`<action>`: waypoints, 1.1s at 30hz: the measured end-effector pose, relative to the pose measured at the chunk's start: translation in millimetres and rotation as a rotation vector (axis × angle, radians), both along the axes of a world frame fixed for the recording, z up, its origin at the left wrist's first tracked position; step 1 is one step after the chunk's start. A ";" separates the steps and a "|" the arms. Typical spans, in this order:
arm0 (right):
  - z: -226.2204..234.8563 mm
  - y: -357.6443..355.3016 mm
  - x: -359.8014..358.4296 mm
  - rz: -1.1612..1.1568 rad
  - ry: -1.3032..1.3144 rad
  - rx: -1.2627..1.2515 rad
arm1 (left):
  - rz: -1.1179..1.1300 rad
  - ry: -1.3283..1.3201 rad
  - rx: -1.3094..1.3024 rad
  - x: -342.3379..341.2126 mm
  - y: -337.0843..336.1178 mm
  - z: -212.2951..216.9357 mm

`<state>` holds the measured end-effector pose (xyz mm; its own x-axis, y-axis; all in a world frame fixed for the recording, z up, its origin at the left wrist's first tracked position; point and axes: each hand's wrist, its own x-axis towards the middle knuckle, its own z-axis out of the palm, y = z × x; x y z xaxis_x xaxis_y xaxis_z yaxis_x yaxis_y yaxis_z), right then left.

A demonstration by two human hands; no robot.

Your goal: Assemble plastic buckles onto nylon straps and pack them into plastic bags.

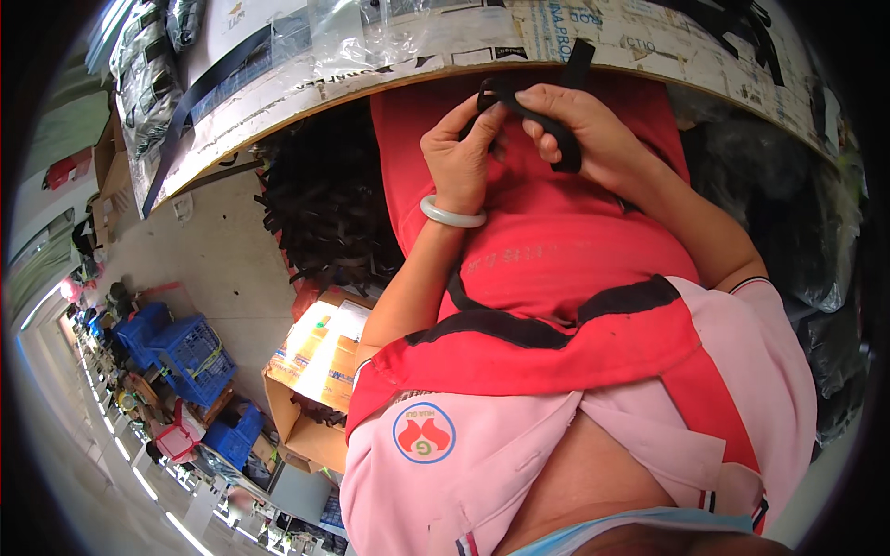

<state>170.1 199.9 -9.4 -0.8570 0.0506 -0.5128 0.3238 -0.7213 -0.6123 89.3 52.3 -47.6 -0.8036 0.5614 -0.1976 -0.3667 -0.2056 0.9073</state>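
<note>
Both hands meet over my red apron (pixel 542 213), close to the table's edge. They work on a black webbing strap (pixel 566 151). My left hand (pixel 461 156) pinches a small loop of it between thumb and fingertips; a pale bangle (pixel 452 212) circles that wrist. My right hand (pixel 586 123) is closed round the strap, thumb on top and fingers curled under. One length stands up past the right hand toward the table, and another folded length hangs below its fingers. Whether a buckle sits in the loop I cannot make out.
The table (pixel 445 74) has a worn, paper-covered top with a loose dark strap (pixel 199 93), clear plastic, and bagged black goods (pixel 146 88). Beneath it lies a heap of black straps (pixel 324 195). An open cardboard box (pixel 301 431), blue crates (pixel 193 357) and dark plastic bags (pixel 779 204) surround me.
</note>
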 end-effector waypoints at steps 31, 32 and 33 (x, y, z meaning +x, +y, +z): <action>-35.5 5.6 -10.9 0.029 0.327 0.705 | -0.197 -0.382 0.017 -23.8 -10.1 5.2; -37.1 3.4 -8.2 0.035 0.326 0.705 | -0.190 -0.316 0.002 -20.7 -7.0 3.7; -26.4 -3.5 -11.0 -0.097 0.452 0.844 | -0.179 -0.252 -0.015 -19.1 -5.2 1.9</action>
